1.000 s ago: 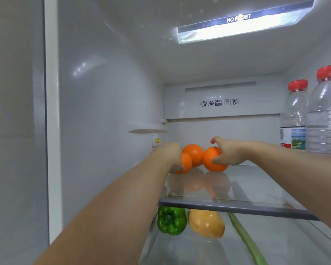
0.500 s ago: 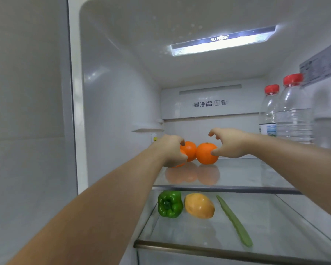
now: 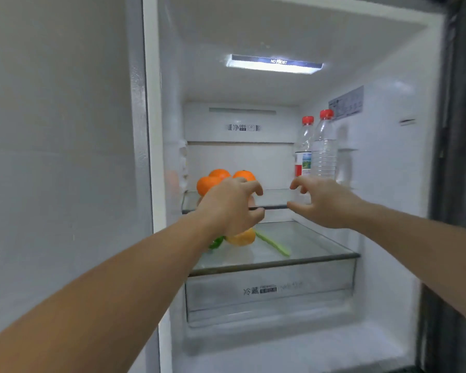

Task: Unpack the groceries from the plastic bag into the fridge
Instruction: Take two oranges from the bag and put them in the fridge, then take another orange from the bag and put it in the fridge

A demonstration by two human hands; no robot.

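I see the fridge (image 3: 388, 184) standing open with its light on, and a good bit of food is already inside. On the right of the top glass shelf (image 3: 276, 196) stand two water bottles (image 3: 324, 146) with red caps, close together. At the left of that shelf sit three oranges (image 3: 211, 181), bunched so they touch. On the lower shelf (image 3: 301, 249) lie a long green vegetable (image 3: 273, 242), a yellow-orange fruit (image 3: 242, 238) and a green pepper (image 3: 217, 242) (my arm hides most of the pepper). My left hand (image 3: 230, 205) and right hand (image 3: 324, 201) hang in front of the shelves, fingers loosely curled, holding nothing. I think the oranges are done. I cannot see the plastic bag, so I cannot tell what food is left.
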